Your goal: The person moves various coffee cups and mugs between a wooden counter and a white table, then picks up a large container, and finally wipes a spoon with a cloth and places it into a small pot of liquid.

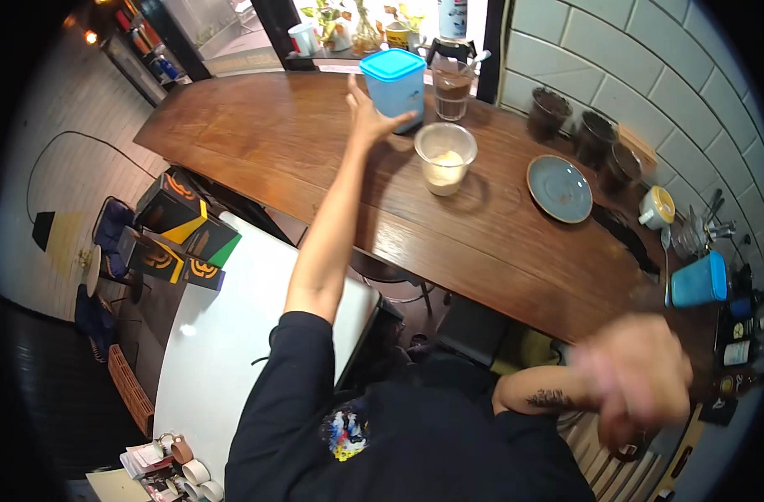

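Note:
At the back of the wooden counter stands a blue plastic container [396,94] with a lighter blue lid. My left hand [372,117] is wrapped round its near side, thumb to the right and fingers to the left. Just in front is a clear cup [445,174] with pale yellow powder in it. Behind that cup, a glass [451,94] holds brown powder and a spoon. My right hand [637,368] hovers by the counter's near right edge, smeared by motion, so its fingers cannot be made out. Below it is a dark brown rounded thing [624,439], partly hidden.
A grey-blue saucer [560,189] lies on the right of the counter [265,142], near several dark-filled cups [597,135] along the tiled wall. Farther right are a small yellow-white cup [656,207], a spoon and another blue container [698,280]. Boxes [171,209] stand beside the white table [223,351] at left.

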Demonstrator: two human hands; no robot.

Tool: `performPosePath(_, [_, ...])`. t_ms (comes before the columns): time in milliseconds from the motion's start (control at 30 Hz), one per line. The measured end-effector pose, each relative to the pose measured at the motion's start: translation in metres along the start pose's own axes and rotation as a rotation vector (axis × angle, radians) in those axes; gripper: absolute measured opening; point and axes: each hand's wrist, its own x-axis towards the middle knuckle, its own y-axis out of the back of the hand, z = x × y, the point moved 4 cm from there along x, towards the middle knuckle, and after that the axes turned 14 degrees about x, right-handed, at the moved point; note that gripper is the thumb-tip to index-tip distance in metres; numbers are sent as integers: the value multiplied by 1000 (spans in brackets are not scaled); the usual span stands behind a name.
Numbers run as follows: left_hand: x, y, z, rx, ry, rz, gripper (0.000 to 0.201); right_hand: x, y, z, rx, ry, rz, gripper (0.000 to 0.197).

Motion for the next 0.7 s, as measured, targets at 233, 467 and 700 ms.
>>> performPosePath(233, [-42, 30, -4, 69, 429, -34, 127, 4, 59, 287, -520, -780, -32, 24])
performPosePath(467, [-113, 47, 53, -697, 182, -739, 112, -12, 85, 451, -332, -942, 92, 74])
performPosePath(700, [-108, 15, 80, -876, 35, -398, 97, -20, 42, 486, -215, -642, 161, 96])
